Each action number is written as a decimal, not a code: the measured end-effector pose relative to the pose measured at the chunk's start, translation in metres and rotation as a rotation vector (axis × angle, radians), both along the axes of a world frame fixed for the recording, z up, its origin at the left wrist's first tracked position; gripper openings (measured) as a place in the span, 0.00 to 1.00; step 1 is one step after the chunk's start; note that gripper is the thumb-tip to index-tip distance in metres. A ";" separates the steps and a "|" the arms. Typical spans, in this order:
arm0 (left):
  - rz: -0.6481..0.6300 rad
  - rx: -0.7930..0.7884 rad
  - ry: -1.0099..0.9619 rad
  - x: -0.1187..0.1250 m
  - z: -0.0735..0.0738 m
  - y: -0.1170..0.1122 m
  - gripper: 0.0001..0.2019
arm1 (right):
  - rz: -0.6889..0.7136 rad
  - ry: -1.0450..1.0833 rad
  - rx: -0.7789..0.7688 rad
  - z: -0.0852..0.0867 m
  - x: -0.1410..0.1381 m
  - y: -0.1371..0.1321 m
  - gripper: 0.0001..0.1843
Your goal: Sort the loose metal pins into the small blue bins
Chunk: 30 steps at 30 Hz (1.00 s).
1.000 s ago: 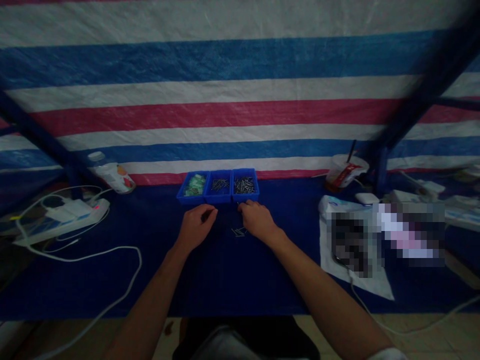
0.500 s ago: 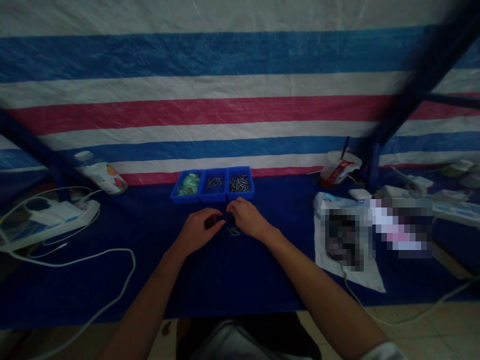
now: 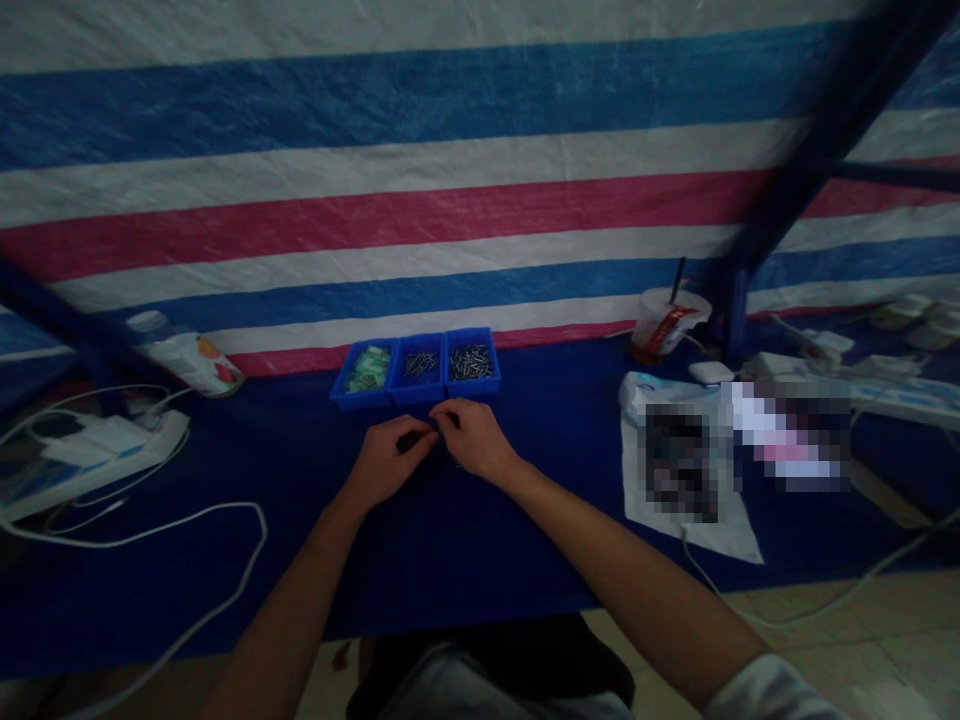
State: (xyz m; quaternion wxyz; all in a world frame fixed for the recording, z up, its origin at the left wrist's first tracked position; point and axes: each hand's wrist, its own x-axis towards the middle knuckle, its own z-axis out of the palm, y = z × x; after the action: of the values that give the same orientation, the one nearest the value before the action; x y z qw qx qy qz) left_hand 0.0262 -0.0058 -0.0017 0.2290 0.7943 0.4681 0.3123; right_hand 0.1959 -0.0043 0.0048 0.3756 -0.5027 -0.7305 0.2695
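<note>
My left hand (image 3: 388, 461) and my right hand (image 3: 472, 439) meet fingertip to fingertip over the dark blue table (image 3: 465, 540), just in front of three small blue bins (image 3: 416, 369). Both hands are curled in a pinch around something small and dark that I cannot make out. The left bin holds green pieces (image 3: 365, 367). In the middle bin (image 3: 420, 366) and the right bin (image 3: 471, 362) lie small metal screws or pins.
A white power strip (image 3: 90, 452) with a trailing white cable (image 3: 225, 590) lies at the left, beside a tipped plastic bottle (image 3: 184, 353). A drink cup with a straw (image 3: 664, 325) stands at the back right, by a white sheet (image 3: 686, 480) and more cables.
My right hand has moved left from the right bin's front to meet my left hand. The loose metal pins seen on the table between the hands are now covered.
</note>
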 end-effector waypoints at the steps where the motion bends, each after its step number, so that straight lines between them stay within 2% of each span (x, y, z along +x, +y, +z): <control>1: -0.004 -0.003 0.003 0.000 0.000 0.000 0.09 | 0.000 0.001 0.001 0.000 -0.001 0.000 0.14; 13: -0.049 -0.058 0.008 0.003 -0.002 0.001 0.09 | -0.031 0.053 -0.031 0.000 -0.003 -0.002 0.13; 20: -0.023 -0.045 -0.009 0.005 -0.002 0.002 0.09 | -0.057 0.117 -0.034 -0.003 -0.004 -0.002 0.10; 26: 0.076 -0.024 -0.019 0.003 -0.001 0.002 0.10 | -0.037 0.042 0.118 -0.008 -0.001 -0.002 0.09; 30: 0.135 -0.012 -0.012 0.001 -0.001 0.002 0.11 | 0.070 -0.090 0.244 -0.010 0.003 -0.002 0.11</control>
State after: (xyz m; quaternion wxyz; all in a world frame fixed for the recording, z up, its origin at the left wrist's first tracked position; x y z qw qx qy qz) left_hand 0.0271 -0.0038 -0.0023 0.2149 0.7577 0.5212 0.3287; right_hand 0.1990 -0.0060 -0.0051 0.3911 -0.4389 -0.7912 0.1685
